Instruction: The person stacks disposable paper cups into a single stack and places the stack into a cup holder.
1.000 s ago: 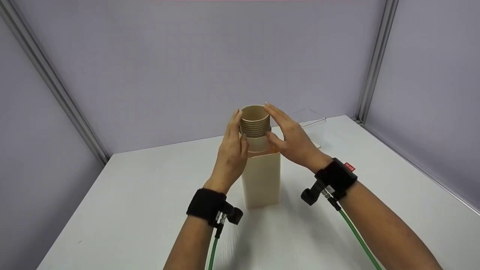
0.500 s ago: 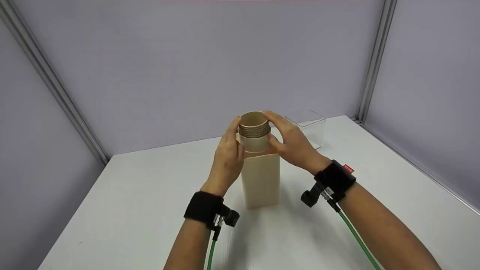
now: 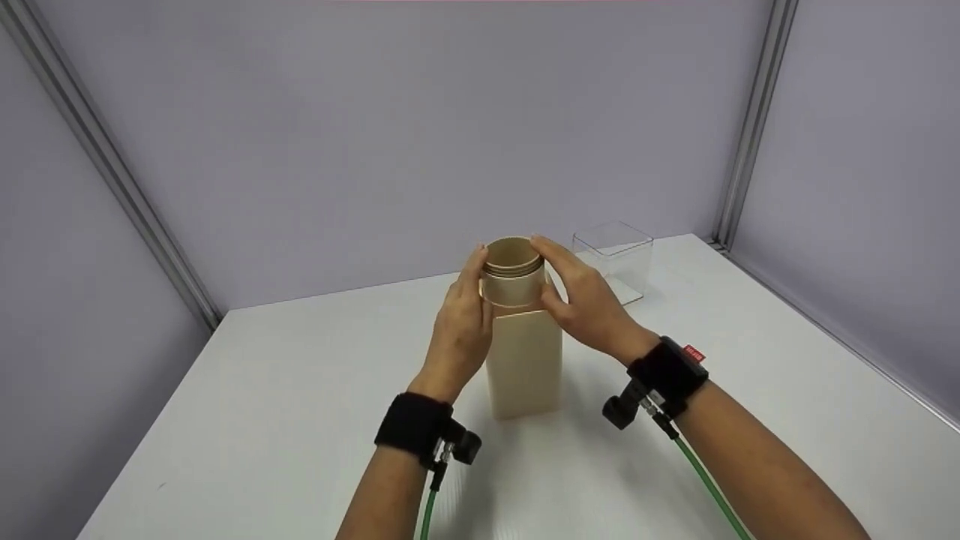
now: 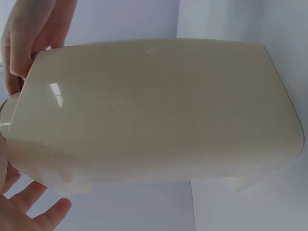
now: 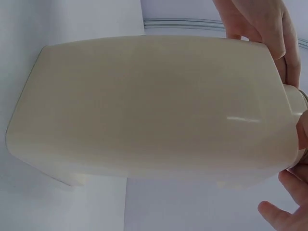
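Cup stack [image 3: 512, 271] sits half hidden in the beige holder [image 3: 523, 360], both hands' grip [image 3: 465, 319] [image 3: 589, 304] pinching its rims

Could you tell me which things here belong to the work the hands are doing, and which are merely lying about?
In hand:
- stack of paper cups, sunk partly into the box
- tall beige box, upright on the table
- left hand and right hand, fingers round the cups

Lying about:
- clear plastic box, behind, apart from the hands
- white table

Brown paper cups [image 3: 512, 264], beige box [image 3: 523, 360] — white table [image 3: 262, 420], clear container [image 3: 615, 255], lilac walls [image 3: 375, 135]
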